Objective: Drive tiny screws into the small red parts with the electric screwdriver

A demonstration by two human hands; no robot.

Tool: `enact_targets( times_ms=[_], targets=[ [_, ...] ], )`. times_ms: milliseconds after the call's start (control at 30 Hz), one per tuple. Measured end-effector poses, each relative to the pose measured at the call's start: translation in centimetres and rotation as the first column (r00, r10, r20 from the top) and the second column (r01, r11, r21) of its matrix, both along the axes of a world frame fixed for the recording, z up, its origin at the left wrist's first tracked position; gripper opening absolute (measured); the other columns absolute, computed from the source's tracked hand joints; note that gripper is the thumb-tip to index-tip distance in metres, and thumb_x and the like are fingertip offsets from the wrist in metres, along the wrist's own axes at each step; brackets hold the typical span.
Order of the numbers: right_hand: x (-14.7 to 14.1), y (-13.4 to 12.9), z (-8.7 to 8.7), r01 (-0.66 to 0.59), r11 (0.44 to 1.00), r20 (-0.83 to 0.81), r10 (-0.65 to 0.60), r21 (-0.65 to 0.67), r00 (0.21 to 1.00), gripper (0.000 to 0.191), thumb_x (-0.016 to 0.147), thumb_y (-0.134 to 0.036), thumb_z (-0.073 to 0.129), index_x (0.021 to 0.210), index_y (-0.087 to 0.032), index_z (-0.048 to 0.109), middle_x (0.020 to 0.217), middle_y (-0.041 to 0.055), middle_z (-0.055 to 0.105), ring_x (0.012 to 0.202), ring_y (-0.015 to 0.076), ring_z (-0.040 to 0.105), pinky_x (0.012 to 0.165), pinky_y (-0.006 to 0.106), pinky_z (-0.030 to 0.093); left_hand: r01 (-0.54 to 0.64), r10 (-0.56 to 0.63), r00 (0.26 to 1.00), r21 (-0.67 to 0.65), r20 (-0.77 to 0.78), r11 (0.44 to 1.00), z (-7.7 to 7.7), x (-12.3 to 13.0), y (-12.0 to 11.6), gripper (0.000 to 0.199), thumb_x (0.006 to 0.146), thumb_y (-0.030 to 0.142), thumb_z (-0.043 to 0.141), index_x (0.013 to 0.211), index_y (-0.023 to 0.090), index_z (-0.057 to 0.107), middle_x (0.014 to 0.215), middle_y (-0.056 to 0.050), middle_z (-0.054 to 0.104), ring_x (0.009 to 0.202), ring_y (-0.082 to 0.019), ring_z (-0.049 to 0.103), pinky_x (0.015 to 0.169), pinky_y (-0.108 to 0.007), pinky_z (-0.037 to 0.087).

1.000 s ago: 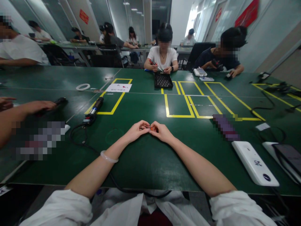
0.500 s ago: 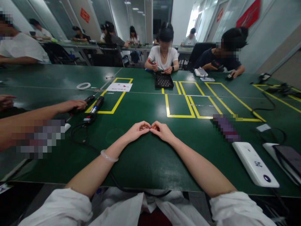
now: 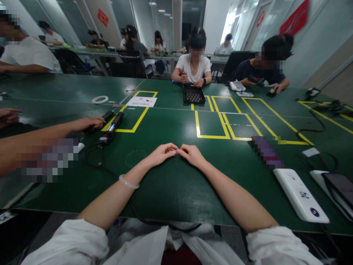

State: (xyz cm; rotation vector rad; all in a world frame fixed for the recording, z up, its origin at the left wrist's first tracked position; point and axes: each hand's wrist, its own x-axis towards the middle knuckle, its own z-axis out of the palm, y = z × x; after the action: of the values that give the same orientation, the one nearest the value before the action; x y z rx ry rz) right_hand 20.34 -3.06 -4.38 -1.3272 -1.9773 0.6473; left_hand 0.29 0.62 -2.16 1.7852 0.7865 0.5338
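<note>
My left hand (image 3: pixel 163 154) and my right hand (image 3: pixel 191 154) meet at the fingertips above the green table (image 3: pixel 176 191). Both are closed in a pinch, thumbs against the fingers. Something tiny may be between the tips, but it is too small to make out. A pale bracelet (image 3: pixel 128 182) circles my left wrist. Ahead and to the left, a black screwdriver-like tool (image 3: pixel 113 123) with a cable lies by a yellow tape outline.
A white power bank (image 3: pixel 299 195) and a phone (image 3: pixel 267 151) lie at the right. Another person's arm (image 3: pixel 52 134) reaches in from the left. Across the table, a person works over a black tray (image 3: pixel 194 95). A white paper (image 3: pixel 142 101) lies ahead left.
The view has shifted slightly. My hands stay joined at the fingertips; the reddish bit seen between them before hardly shows now.
</note>
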Motion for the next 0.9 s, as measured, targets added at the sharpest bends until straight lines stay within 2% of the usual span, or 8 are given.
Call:
enact_targets(
  times_ms=[300, 433, 533, 633, 900],
  targets=[
    [-0.02, -0.09, 0.16, -0.008, 1.000, 0.000, 0.008, -0.004, 1.000, 0.033, 0.095, -0.040, 0.051, 0.073, -0.017, 0.060, 0.062, -0.0015, 0.058, 0.057, 0.0106, 0.050, 0.057, 0.021, 0.033, 0.000, 0.000, 1.000, 0.012, -0.013, 1.000, -0.45, -0.04, 0.08, 0.034, 0.083, 0.041, 0.063, 0.104, 0.014, 0.062, 0.095, -0.008, 0.069, 0.086, -0.019, 0.064, 0.081, -0.033, 0.048],
    [0.01, -0.17, 0.07, -0.031, 1.000, -0.090, 0.031, -0.003, 0.995, 0.021, 0.092, -0.040, 0.054, 0.094, -0.019, 0.058, 0.067, -0.0033, 0.059, 0.059, 0.0106, 0.053, 0.058, 0.021, 0.036, -0.019, 0.019, 1.000, -0.010, 0.009, 1.000, -0.45, -0.07, 0.23, 0.030, 0.083, 0.039, 0.063, 0.100, 0.014, 0.062, 0.092, -0.007, 0.068, 0.086, -0.018, 0.064, 0.082, -0.033, 0.047],
    [-0.03, -0.18, -0.07, -0.097, 0.995, -0.132, 0.095, -0.007, 0.987, 0.026, 0.089, -0.039, 0.059, 0.105, -0.019, 0.053, 0.070, -0.0045, 0.059, 0.059, 0.0105, 0.054, 0.059, 0.021, 0.039, -0.068, 0.068, 0.998, -0.008, 0.013, 0.998, -0.35, -0.06, 0.30, 0.028, 0.083, 0.037, 0.062, 0.097, 0.014, 0.062, 0.088, -0.005, 0.066, 0.083, -0.017, 0.062, 0.082, -0.033, 0.047],
    [-0.13, -0.20, -0.08, -0.122, 0.993, -0.122, 0.120, -0.009, 0.985, 0.024, 0.087, -0.036, 0.061, 0.103, -0.020, 0.053, 0.071, -0.0044, 0.059, 0.061, 0.0106, 0.055, 0.060, 0.021, 0.040, -0.092, 0.092, 0.996, -0.019, 0.021, 0.996, -0.23, -0.03, 0.29, 0.026, 0.082, 0.037, 0.062, 0.096, 0.014, 0.061, 0.087, -0.004, 0.065, 0.082, -0.017, 0.061, 0.080, -0.032, 0.046],
    [-0.25, -0.19, -0.12, -0.081, 0.996, -0.091, 0.083, 0.025, 0.992, 0.014, 0.087, -0.031, 0.061, 0.094, -0.019, 0.057, 0.075, -0.0023, 0.059, 0.064, 0.0110, 0.054, 0.062, 0.022, 0.041, -0.077, 0.077, 0.997, -0.016, 0.029, 0.997, 0.03, 0.03, 0.10, 0.028, 0.082, 0.037, 0.062, 0.097, 0.015, 0.059, 0.078, -0.002, 0.062, 0.076, -0.015, 0.060, 0.076, -0.030, 0.046]
  ],
)
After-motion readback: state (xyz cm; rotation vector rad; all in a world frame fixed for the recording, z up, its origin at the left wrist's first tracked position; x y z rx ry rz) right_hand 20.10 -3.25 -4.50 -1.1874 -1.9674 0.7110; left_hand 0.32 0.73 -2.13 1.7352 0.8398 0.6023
